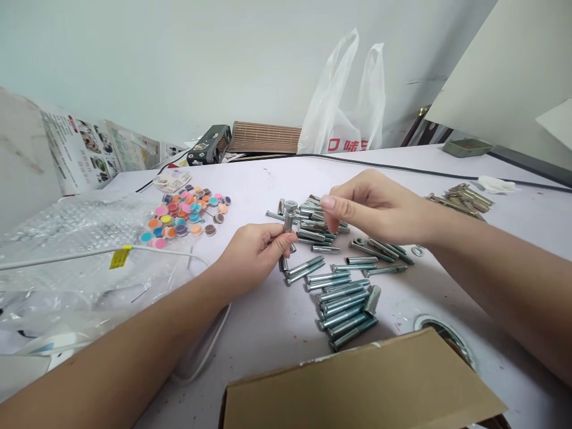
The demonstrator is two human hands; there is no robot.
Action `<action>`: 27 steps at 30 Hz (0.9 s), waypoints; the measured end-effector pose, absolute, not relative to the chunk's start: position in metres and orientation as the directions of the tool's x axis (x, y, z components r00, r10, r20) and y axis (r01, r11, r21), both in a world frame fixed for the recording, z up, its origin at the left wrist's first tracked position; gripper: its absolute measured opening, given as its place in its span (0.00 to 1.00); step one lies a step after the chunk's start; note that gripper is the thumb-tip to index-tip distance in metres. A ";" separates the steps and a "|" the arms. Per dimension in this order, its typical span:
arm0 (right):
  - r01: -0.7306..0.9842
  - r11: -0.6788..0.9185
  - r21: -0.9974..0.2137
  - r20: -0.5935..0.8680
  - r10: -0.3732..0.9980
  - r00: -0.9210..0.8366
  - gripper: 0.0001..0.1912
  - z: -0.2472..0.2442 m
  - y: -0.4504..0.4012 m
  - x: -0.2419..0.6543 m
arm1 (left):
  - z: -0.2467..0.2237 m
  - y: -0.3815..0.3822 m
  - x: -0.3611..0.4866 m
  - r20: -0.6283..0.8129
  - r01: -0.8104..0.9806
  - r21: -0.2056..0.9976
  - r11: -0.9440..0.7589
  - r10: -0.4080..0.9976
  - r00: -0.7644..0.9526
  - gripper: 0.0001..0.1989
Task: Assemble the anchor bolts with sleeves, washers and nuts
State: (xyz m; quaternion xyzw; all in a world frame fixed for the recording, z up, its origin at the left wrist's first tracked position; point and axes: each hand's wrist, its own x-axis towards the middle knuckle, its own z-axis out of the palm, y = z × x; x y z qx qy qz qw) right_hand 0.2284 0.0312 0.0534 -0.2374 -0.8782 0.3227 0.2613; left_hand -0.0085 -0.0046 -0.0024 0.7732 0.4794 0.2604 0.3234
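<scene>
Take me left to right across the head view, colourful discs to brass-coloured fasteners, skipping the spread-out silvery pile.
Colourful discs, left hand, the silvery bolt it grips, right hand, brass-coloured fasteners.

Softly lit pale wall (187, 59), whitish tabletop (257, 187) in front, slanted off-white panel (504, 77) at right.

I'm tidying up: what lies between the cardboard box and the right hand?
Metal bolts lie between the box and the right hand, in the head view.

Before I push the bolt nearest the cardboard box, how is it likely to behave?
The bolt may roll, given its round shank, and could nudge the neighbouring bolts lying alongside. Its shiny metal suggests it's stiff and heavy for its size.
</scene>
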 end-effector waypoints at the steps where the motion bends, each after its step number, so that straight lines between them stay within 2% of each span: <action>1: 0.221 0.643 -0.733 0.315 0.609 -0.728 0.35 0.051 0.031 0.228 | -0.002 -0.004 -0.009 0.091 0.570 0.754 -0.326 0.912 0.401 0.20; 3: 0.145 0.601 -0.786 0.346 0.622 -0.703 0.23 0.047 0.030 0.224 | -0.002 -0.004 -0.009 0.091 0.572 0.750 -0.331 0.909 0.406 0.20; 7: 0.058 0.597 -0.800 0.357 0.552 -0.754 0.13 0.044 0.029 0.223 | -0.002 -0.005 -0.009 0.081 0.572 0.753 -0.325 0.909 0.409 0.20; 10: 0.019 0.543 -0.840 0.384 0.617 -0.687 0.31 0.045 0.033 0.229 | -0.001 -0.006 -0.009 0.066 0.549 0.783 -0.292 0.917 0.394 0.21; 11: 0.008 0.507 -0.862 0.376 0.650 -0.660 0.33 0.045 0.034 0.230 | -0.001 -0.006 -0.009 0.062 0.541 0.793 -0.280 0.920 0.386 0.22; 13: 0.005 0.448 -0.894 0.344 0.693 -0.634 0.28 0.044 0.034 0.228 | -0.001 -0.006 -0.009 0.059 0.536 0.796 -0.280 0.918 0.392 0.23; 15: 0.040 0.438 -0.898 0.312 0.699 -0.644 0.16 0.045 0.030 0.222 | -0.001 -0.007 -0.009 0.065 0.541 0.778 -0.319 0.898 0.436 0.23; 17: 0.068 0.469 -0.881 0.307 0.674 -0.672 0.16 0.046 0.025 0.216 | -0.001 -0.007 -0.009 0.080 0.539 0.764 -0.354 0.881 0.465 0.22; 19: 0.093 0.512 -0.854 0.304 0.636 -0.709 0.11 0.048 0.022 0.215 | -0.001 -0.007 -0.009 0.088 0.540 0.761 -0.360 0.882 0.463 0.21; 22: 0.096 0.548 -0.831 0.364 0.666 -0.651 0.33 0.048 0.022 0.221 | -0.001 -0.007 -0.009 0.080 0.541 0.778 -0.319 0.905 0.419 0.21; 23: 0.091 0.556 -0.826 0.397 0.689 -0.606 0.37 0.048 0.024 0.224 | -0.001 -0.007 -0.009 0.074 0.540 0.783 -0.309 0.908 0.412 0.22; 25: 0.068 0.552 -0.831 0.431 0.716 -0.549 0.34 0.045 0.027 0.226 | -0.001 -0.007 -0.008 0.060 0.541 0.783 -0.308 0.903 0.425 0.23; 27: 0.068 0.524 -0.849 0.394 0.714 -0.578 0.22 0.042 0.029 0.224 | -0.002 -0.007 -0.007 0.055 0.544 0.776 -0.319 0.893 0.446 0.23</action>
